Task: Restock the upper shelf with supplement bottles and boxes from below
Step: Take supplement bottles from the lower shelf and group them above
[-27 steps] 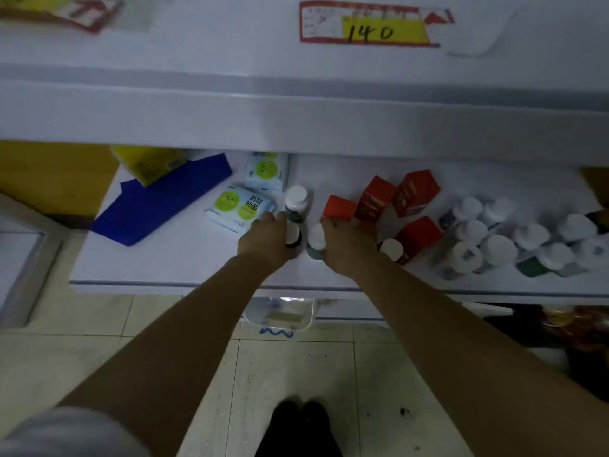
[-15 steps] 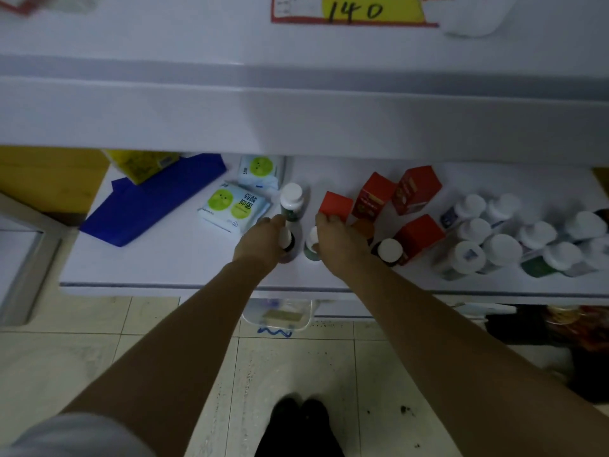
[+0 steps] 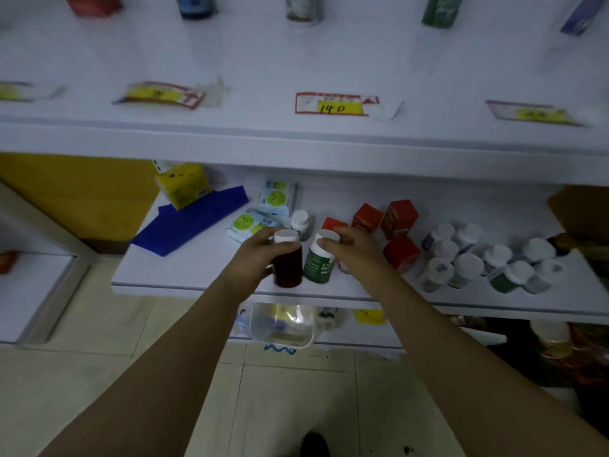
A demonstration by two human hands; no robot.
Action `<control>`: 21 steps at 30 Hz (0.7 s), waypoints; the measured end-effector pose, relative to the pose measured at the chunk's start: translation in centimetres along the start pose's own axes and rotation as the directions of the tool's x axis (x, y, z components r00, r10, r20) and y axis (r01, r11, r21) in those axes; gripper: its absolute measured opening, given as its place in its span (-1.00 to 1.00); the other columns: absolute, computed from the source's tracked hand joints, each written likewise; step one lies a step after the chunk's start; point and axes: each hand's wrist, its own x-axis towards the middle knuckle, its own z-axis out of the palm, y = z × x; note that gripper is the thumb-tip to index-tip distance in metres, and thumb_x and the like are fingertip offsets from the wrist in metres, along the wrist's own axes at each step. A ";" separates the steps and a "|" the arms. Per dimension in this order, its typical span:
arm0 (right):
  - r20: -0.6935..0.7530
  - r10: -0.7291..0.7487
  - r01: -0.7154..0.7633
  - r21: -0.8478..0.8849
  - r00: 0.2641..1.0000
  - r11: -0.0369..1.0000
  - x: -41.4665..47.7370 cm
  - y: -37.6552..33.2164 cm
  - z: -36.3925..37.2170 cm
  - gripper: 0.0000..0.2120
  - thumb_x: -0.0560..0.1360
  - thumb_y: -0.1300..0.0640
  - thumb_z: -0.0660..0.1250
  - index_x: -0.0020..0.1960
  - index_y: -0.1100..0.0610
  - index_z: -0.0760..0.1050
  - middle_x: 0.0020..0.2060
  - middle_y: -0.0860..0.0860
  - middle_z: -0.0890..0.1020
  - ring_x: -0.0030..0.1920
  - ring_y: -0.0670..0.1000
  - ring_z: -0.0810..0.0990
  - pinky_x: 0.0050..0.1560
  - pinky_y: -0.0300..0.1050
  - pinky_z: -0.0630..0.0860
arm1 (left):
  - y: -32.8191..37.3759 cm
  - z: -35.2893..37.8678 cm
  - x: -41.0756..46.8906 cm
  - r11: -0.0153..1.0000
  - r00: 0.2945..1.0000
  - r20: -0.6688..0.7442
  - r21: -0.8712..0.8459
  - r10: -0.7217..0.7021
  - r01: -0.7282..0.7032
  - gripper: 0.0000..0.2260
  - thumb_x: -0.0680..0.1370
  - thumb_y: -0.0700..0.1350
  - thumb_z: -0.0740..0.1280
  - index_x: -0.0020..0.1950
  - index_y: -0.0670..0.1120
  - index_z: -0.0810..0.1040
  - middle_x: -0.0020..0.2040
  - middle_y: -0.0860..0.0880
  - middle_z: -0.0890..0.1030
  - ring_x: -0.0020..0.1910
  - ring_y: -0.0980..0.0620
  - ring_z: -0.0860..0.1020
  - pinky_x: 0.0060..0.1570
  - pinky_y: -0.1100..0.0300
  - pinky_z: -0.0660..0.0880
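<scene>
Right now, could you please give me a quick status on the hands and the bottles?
Left hand grips brown bottle. Right hand grips green bottle. Upper shelf above, bare patch behind 140 tag.

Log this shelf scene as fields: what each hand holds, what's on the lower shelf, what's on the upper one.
Left hand: grips dark brown bottle
Right hand: grips green bottle
Lower shelf: red boxes, white-capped bottles at right
Upper shelf: stocked items along the back, price tag marked 140 near front
</scene>
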 end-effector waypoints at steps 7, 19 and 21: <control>0.104 -0.009 -0.047 0.525 0.995 0.850 -7.2 -4.2 -0.2 -0.80 0.54 0.00 0.29 0.07 0.08 0.56 -0.06 0.06 0.66 -0.06 0.02 0.62 -0.05 -0.10 0.54 | 3.4 0.0 -7.4 0.956 0.993 0.107 -0.284 -0.039 0.068 -0.68 0.53 -0.01 0.31 0.23 -0.13 0.51 0.00 -0.17 0.61 -0.04 -0.14 0.59 -0.04 -0.03 0.56; -0.006 -0.120 0.091 0.687 0.993 0.721 -23.1 -12.5 2.4 -0.57 0.53 -0.20 0.20 -0.16 0.16 0.55 -0.33 0.08 0.63 -0.30 0.04 0.61 -0.09 -0.04 0.57 | 7.5 -2.5 -22.7 0.944 0.920 0.341 -0.322 0.192 -0.077 -0.79 0.47 -0.03 0.37 0.03 -0.10 0.52 -0.23 -0.08 0.56 -0.28 0.03 0.53 -0.24 0.17 0.52; -0.026 -0.160 0.129 0.725 0.987 0.677 -25.3 -13.4 2.8 -0.58 0.56 -0.15 0.16 -0.16 0.17 0.54 -0.36 0.08 0.62 -0.35 0.03 0.61 -0.22 -0.12 0.59 | 7.9 -3.0 -24.9 0.934 0.902 0.366 -0.345 0.227 -0.096 -0.75 0.44 -0.01 0.37 0.03 -0.11 0.53 -0.22 -0.07 0.57 -0.26 0.03 0.53 -0.18 0.16 0.49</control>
